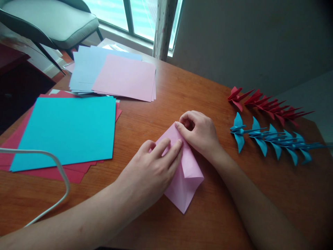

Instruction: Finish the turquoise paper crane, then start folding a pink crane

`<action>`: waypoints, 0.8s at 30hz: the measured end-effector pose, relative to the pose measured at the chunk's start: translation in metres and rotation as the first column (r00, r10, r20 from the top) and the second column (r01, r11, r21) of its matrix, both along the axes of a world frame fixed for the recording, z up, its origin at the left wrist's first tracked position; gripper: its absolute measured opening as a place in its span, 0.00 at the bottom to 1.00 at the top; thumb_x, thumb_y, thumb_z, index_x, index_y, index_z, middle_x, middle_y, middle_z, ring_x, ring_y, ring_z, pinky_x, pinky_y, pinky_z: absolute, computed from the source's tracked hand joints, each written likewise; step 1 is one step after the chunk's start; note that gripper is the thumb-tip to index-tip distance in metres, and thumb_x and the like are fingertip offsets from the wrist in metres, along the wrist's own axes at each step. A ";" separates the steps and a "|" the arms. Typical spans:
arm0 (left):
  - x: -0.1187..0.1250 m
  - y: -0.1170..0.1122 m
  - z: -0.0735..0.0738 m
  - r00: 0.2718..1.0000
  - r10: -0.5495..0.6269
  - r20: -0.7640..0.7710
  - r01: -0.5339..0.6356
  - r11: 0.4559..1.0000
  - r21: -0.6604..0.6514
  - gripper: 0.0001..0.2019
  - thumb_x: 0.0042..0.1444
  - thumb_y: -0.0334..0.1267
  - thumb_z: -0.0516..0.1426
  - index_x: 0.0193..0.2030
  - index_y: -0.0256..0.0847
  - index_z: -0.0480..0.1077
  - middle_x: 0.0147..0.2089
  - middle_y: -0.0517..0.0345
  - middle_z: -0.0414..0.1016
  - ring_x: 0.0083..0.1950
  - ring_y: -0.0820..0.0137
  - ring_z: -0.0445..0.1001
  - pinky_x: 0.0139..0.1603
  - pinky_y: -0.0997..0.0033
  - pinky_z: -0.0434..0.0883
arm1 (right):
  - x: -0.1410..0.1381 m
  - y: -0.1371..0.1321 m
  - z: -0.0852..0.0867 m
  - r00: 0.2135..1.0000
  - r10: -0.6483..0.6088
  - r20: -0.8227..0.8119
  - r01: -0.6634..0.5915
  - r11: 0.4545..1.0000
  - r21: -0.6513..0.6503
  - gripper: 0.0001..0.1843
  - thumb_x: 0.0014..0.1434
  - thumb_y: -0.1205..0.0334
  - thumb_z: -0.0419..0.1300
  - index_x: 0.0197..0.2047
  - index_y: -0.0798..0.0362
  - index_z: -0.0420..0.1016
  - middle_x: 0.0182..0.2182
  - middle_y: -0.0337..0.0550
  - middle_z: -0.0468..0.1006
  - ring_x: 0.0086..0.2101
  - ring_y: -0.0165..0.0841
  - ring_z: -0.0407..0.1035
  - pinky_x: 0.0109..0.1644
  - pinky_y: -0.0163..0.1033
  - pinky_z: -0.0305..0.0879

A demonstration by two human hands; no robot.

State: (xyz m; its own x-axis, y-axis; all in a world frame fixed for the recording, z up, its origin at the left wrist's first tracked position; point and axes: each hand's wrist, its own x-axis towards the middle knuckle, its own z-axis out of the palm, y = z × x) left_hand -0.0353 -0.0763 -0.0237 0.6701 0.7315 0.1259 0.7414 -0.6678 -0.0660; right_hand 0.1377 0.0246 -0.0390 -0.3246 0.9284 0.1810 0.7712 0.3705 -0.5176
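A partly folded sheet of pink origami paper (pixel 179 194) lies on the wooden table between my hands, one lower corner pointing toward me. A flap along its right side is raised and curls open at the lower end. My right hand (pixel 200 130) pinches the paper's far corner between thumb and fingers. My left hand (pixel 158 163) rests over the left part of the sheet, fingers bent and their tips holding the paper near the fold. Part of the sheet is hidden under this hand.
Turquoise paper (pixel 70 128) lies on red sheets (pixel 75 173) at left, near a white cable (pixel 61 166). Pink sheets (pixel 127 76) overlap pale blue ones (pixel 85 66) farther back. Rows of folded red cranes (pixel 267 106) and blue cranes (pixel 272 137) stand at right.
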 end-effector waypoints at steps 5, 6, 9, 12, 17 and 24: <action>0.000 0.000 -0.001 1.000 -0.004 0.000 0.004 1.000 0.011 0.21 0.66 0.29 0.50 0.64 0.36 0.70 0.68 0.48 0.68 0.57 0.57 0.70 0.45 0.57 0.69 | -0.005 0.003 0.000 0.995 -0.089 0.049 0.088 0.996 0.017 0.12 0.59 0.57 0.64 0.27 0.50 0.71 0.25 0.36 0.75 0.28 0.32 0.66 0.33 0.39 0.55; 0.000 0.000 -0.001 1.000 -0.005 0.001 0.005 1.000 0.014 0.21 0.65 0.29 0.51 0.63 0.36 0.71 0.68 0.48 0.68 0.57 0.58 0.70 0.45 0.57 0.69 | -0.006 0.003 0.000 0.992 -0.110 0.058 0.109 0.994 0.018 0.12 0.60 0.56 0.64 0.27 0.49 0.71 0.25 0.36 0.75 0.27 0.32 0.66 0.32 0.39 0.54; 0.000 0.000 -0.001 1.000 -0.007 0.006 0.007 1.000 0.023 0.21 0.65 0.29 0.51 0.63 0.34 0.71 0.68 0.48 0.68 0.56 0.58 0.70 0.45 0.57 0.68 | -0.008 0.005 0.000 0.986 -0.152 0.067 0.151 0.988 0.014 0.12 0.60 0.54 0.63 0.27 0.49 0.72 0.24 0.36 0.76 0.26 0.31 0.65 0.30 0.38 0.52; 0.000 0.000 -0.001 1.000 0.001 0.012 -0.002 1.000 0.027 0.22 0.67 0.29 0.48 0.64 0.33 0.70 0.68 0.49 0.69 0.57 0.58 0.70 0.46 0.57 0.68 | -0.007 0.006 -0.001 0.986 -0.152 0.063 0.152 0.988 0.010 0.13 0.60 0.54 0.63 0.27 0.49 0.72 0.24 0.36 0.76 0.26 0.31 0.66 0.30 0.38 0.53; 0.000 0.000 -0.001 1.000 0.013 0.007 -0.013 0.999 0.029 0.22 0.68 0.29 0.47 0.65 0.34 0.69 0.68 0.50 0.68 0.58 0.58 0.70 0.46 0.57 0.67 | -0.004 0.005 0.000 0.993 -0.112 0.029 0.112 0.994 -0.008 0.14 0.62 0.52 0.62 0.28 0.49 0.72 0.24 0.36 0.75 0.27 0.32 0.67 0.32 0.38 0.55; -0.001 0.000 0.000 1.000 0.021 0.010 -0.021 1.000 0.003 0.22 0.69 0.30 0.47 0.67 0.34 0.67 0.69 0.51 0.68 0.59 0.59 0.69 0.48 0.57 0.67 | -0.003 0.003 0.000 0.994 -0.101 0.045 0.101 0.995 0.004 0.09 0.59 0.56 0.63 0.29 0.49 0.72 0.25 0.35 0.74 0.28 0.31 0.67 0.33 0.38 0.55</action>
